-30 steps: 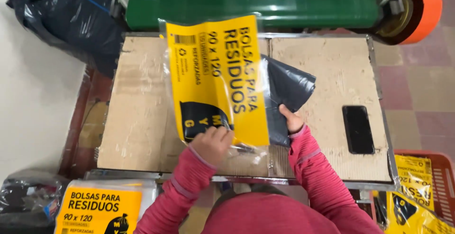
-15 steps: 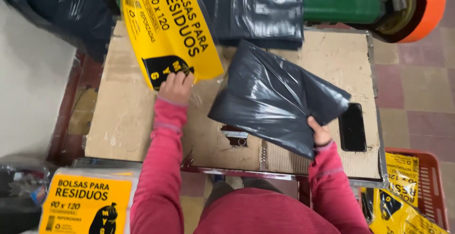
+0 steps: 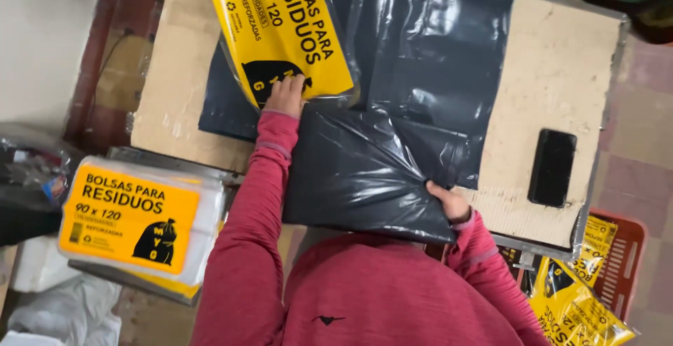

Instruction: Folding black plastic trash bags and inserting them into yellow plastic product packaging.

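Two hands, left grip (image 3: 286, 96) pinching yellow packet (image 3: 280, 27) edge, right grip (image 3: 449, 204) holding black bag (image 3: 364, 174) edge

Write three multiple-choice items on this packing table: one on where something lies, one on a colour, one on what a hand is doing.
1. Where does the black phone lie?
A. on the cardboard table top, right of the dark bags
B. in the red basket
C. on the stack of packs

2. What colour is the printed sleeve under the left hand?
A. green
B. yellow
C. white

3. What is the right hand doing?
A. resting on the phone
B. hanging free
C. gripping the folded dark bag

Answers: 1 A, the phone sits on bare cardboard; 2 B, the sleeve is yellow with black print; 3 C, its fingers pinch the bag's right edge.
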